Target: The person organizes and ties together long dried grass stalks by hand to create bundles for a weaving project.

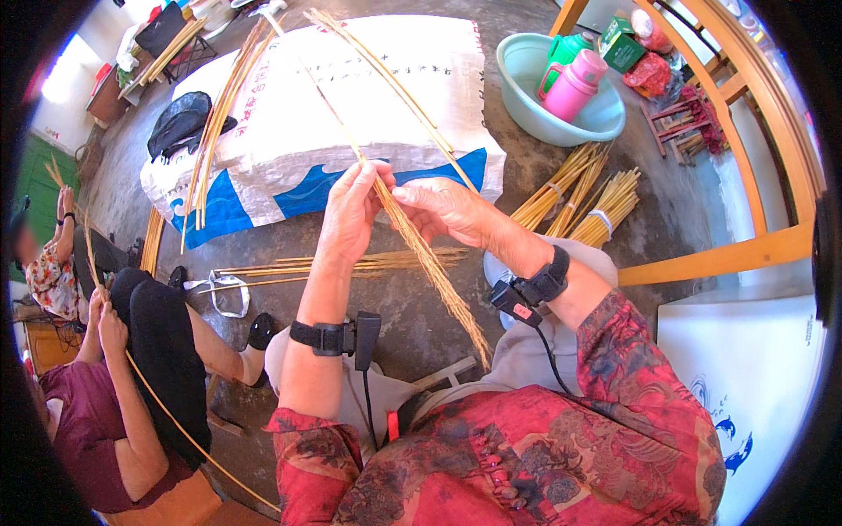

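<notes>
Brush-headed stalk at the near edge of the white sheet, its thin end extending above the sheet. The left hand pinches it; the right hand curls alongside, grip indeterminable. Right of the sheet: blue basin, tied stalk bundles.

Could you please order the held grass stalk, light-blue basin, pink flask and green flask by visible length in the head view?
1. Grass stalk, clearly longest
2. Light-blue basin
3. Pink flask and green flask, unranked: they look similar, and the green one is partly hidden.
</notes>
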{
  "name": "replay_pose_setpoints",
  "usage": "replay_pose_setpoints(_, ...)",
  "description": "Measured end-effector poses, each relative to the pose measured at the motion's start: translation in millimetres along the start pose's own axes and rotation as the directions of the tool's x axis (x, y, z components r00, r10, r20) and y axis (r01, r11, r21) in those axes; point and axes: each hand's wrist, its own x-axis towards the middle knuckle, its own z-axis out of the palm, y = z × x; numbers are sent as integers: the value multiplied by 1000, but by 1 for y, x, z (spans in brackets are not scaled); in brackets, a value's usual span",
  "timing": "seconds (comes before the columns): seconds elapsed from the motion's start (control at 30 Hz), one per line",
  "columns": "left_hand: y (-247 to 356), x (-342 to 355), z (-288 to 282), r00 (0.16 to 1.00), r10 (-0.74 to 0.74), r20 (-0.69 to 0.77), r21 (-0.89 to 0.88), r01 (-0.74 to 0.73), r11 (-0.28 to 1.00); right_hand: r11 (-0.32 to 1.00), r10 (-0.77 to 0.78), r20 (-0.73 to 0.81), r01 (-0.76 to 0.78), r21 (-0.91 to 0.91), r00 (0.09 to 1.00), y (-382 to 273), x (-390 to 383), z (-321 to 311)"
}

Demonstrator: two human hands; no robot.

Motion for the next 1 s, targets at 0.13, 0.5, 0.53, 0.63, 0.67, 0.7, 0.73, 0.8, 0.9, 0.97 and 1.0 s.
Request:
replay_pose_setpoints(0.13,1,-3,3,999,-37,38,13,37,999,1000,-26,23,26,-15,999,2,5,0)
replay_pose_setpoints(0.5,2,-32,8,950,-266,162,66,259,964,970,-233,-181,214,-119,956,-31,2,-16)
replay_pose_setpoints(0.53,1,-33,9,953,-245,179,26,244,969,973,-217,-171,198,-121,961,-32,2,-15)
replay_pose_setpoints(0.63,1,-33,11,958,-215,187,-25,224,974,977,-205,-137,193,-94,969,-27,4,-14)
replay_pose_setpoints(0.67,-1,-33,12,955,-232,185,-24,240,970,977,-210,-116,204,-62,971,-23,6,-14)
replay_pose_setpoints(0.7,-2,-33,12,952,-246,182,-24,254,967,977,-209,-111,203,-66,972,-22,7,-14)
replay_pose_setpoints(0.73,-1,-33,13,954,-241,179,-29,250,968,975,-216,-103,209,-71,971,-20,8,-14)
replay_pose_setpoints(0.8,-2,-33,13,963,-201,177,-73,217,973,974,-221,-96,214,-78,971,-19,10,-15)
replay_pose_setpoints(0.9,0,-31,12,952,-243,184,-36,254,966,980,-187,-88,180,-89,978,-18,11,-15)
replay_pose_setpoints(0.97,2,-33,10,952,-240,188,-63,256,965,993,-119,-93,119,-7,989,-18,11,-11)
replay_pose_setpoints(1.0,2,-33,10,951,-239,199,-89,260,961,993,-118,-92,118,-9,989,-17,10,-11)
